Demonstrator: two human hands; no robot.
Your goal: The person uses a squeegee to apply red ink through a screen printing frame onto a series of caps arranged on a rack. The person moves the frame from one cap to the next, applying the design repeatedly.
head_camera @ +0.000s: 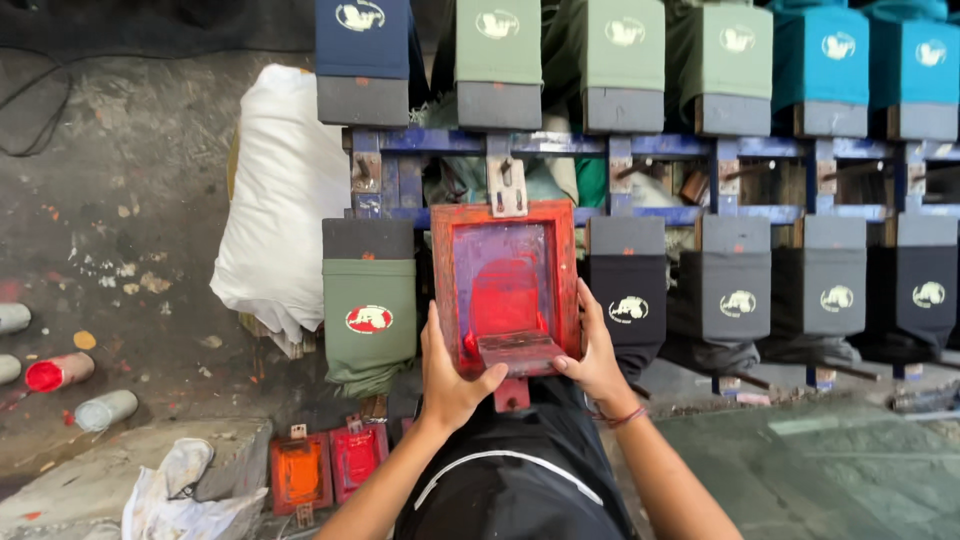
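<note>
- black garment with white curved line [510, 480], lower centre of the frame: worn by the person, seen from above.
- left hand [450, 375], lower centre: fingers are curled round the near left edge of the frame, thumb laid across toward the squeegee; the frame is judged to be steadied this way.
- right hand [597, 358], just right of centre: fingers are pressed together along the frame's right edge, thumb touching the squeegee; a cord is worn at the wrist.
- squeegee [520, 352], centre: laid in the near end of the screen, smeared with red ink.
- red printing screen frame [505, 285], centre: held flat between both hands, hinged to the clamp [507, 187] at its far edge, so its position over the pallet is fixed.
- two small screen frames [325, 465], lower left: one orange, one red, set on the floor.
- green shirt with red-filled emblem [369, 310], left of centre: stretched over a pallet.
- dark shirts with pale emblems [780, 290], right: stretched likewise in a row.
- white sack [280, 200], upper left: set against the blue rail [560, 145].
- far row of shirts [620, 50], top edge: navy, green and teal.
</note>
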